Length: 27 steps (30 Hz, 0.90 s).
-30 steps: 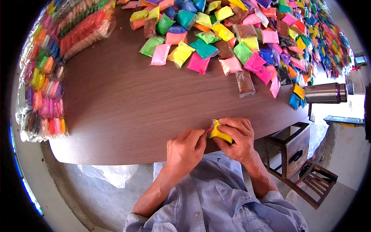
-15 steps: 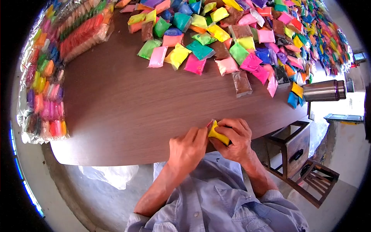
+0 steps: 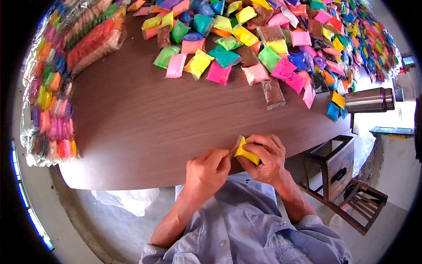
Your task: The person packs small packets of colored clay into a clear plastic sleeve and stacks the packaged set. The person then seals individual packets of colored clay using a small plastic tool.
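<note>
Just over the table's near edge, my right hand (image 3: 269, 159) is closed around a small yellow packet (image 3: 247, 154), thumb below and fingers on top. The packet looks soft, and a clear plastic edge shows at its left end. My left hand (image 3: 206, 170) is closed to the left of it, fingertips pinched on a thin reddish strip (image 3: 234, 149) that reaches to the packet's clear end. Whether the strip is joined to the packet, I cannot tell.
Many colourful packets (image 3: 224, 57) are heaped on the brown table (image 3: 145, 127) at the back and right. Bundled packets in clear bags (image 3: 52, 119) line the left. A steel flask (image 3: 370, 100) lies at the right edge, above a wooden stool (image 3: 336, 165).
My left hand has moved slightly left, away from the packet, and more of the reddish strip and clear end shows. My right hand stays nearly in place with the yellow packet.
</note>
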### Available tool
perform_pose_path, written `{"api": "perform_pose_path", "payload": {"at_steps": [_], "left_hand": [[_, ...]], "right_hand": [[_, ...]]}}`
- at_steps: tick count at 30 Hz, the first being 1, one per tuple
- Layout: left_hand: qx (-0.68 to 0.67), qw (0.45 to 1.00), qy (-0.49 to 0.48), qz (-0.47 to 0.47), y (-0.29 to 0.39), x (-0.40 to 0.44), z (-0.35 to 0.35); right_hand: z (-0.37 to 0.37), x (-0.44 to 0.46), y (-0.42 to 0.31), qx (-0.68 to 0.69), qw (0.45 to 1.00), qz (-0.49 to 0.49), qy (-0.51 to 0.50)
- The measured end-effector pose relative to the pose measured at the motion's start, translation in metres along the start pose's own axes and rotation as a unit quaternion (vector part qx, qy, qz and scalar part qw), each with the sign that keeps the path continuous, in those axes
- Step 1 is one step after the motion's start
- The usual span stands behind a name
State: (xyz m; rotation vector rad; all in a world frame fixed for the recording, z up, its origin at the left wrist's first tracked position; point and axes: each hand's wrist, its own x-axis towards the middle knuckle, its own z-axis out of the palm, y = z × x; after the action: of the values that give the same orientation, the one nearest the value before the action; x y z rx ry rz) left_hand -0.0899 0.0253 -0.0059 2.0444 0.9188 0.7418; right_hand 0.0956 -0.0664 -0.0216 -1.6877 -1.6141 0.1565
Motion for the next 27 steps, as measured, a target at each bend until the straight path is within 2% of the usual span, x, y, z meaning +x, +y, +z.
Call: {"api": "perform_pose_path", "payload": {"at_steps": [4,7,12,15,19,21,27], "left_hand": [[-0.001,1.000,-0.014,-0.012,-0.002,0.001,-0.001],[0.021,1.000,-0.014,0.017,-0.005,0.001,0.002],[0.170,0.977,-0.038,0.123,-0.005,-0.001,0.009],[0.223,0.963,-0.072,0.135,-0.001,-0.002,0.008],[0.239,0.958,-0.085,0.132,0.008,-0.001,0.003],[0.205,0.968,-0.049,0.136,0.006,-0.004,0.005],[0.196,0.971,-0.066,0.122,0.001,-0.005,0.004]], "right_hand": [[-0.001,0.001,-0.001,-0.002,1.000,-0.002,-0.006],[-0.001,0.001,-0.001,-0.004,1.000,-0.003,-0.005],[-0.001,0.003,-0.003,-0.005,1.000,-0.007,0.002],[0.000,0.001,-0.002,-0.007,1.000,-0.011,0.008],[0.000,0.001,-0.001,0.002,1.000,-0.009,0.007],[0.000,0.001,-0.002,-0.001,1.000,-0.008,0.008],[0.000,0.002,-0.002,-0.009,1.000,-0.006,0.002]]}}
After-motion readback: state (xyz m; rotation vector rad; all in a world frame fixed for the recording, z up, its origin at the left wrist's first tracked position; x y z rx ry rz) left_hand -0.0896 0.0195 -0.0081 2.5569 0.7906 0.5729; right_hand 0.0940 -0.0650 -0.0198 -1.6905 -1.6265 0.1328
